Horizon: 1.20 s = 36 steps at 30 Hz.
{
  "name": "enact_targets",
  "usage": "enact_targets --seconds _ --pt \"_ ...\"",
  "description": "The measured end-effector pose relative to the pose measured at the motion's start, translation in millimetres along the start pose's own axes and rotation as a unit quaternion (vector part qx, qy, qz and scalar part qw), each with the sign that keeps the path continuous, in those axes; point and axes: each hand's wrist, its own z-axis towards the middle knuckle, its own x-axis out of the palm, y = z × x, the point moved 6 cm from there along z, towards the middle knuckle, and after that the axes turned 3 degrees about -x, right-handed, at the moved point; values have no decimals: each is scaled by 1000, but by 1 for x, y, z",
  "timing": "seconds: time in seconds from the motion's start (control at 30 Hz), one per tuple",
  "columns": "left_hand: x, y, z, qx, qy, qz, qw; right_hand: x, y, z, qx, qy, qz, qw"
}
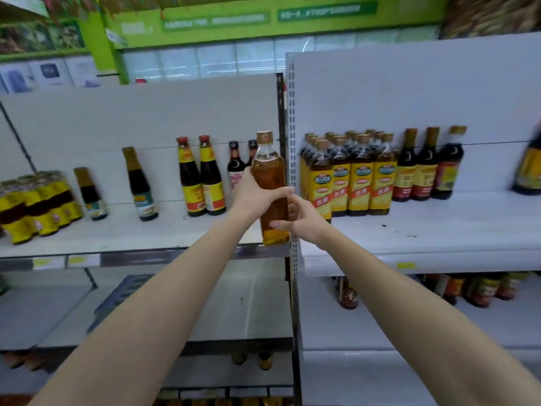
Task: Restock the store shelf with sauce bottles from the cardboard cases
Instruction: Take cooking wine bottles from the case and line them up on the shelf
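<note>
Two bare hands hold one sauce bottle (270, 189) in the head view, in front of the upright post (292, 159) between the two shelf bays, above the front edge of the upper shelf (123, 235). The left hand (254, 191) wraps the bottle's middle, with its fingers curled over the front. The right hand (295, 219) grips the lower part, thumb on the front; its other fingers are hidden behind the bottle. The bottle stands nearly upright, long axis vertical, gold cap (265, 137) pointing up, base down. It faces me without a label, and the amber liquid shows through. The small red mark on the cap is too blurred to read.

On the right shelf (439, 230) a block of yellow-label bottles (349, 174) stands near the post; the writing is not readable. Beside it stand three dark bottles (427, 165). On the left bay stand two red-cap bottles (200, 177) and a wrapped pack (35, 203) at the left edge, cut off by the frame. The green banner (263, 16) above carries white writing, too blurred to read.
</note>
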Motion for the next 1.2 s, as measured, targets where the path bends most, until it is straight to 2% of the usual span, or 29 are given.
enact_targets --seconds 0.23,0.4,0.53,0.7,0.93,1.07,1.2 --pt "93 -40 9 80 19 57 995 -86 -48 -13 24 -88 -39 995" --pt "147 -57 22 83 54 58 993 -135 -79 -21 50 -124 -47 990" --pt "186 -64 28 71 72 65 993 -161 -97 -27 55 -148 -66 985" --pt "219 -69 25 127 75 104 984 -176 -116 -31 61 -182 -64 979" --pt "223 -39 35 60 115 -55 990 -183 -123 -23 51 -155 -58 985" --pt "223 -31 42 61 134 -68 987 -180 -116 -19 25 -79 -9 996" --pt "219 -23 39 73 148 -44 985 -182 -127 -17 31 -99 44 994"
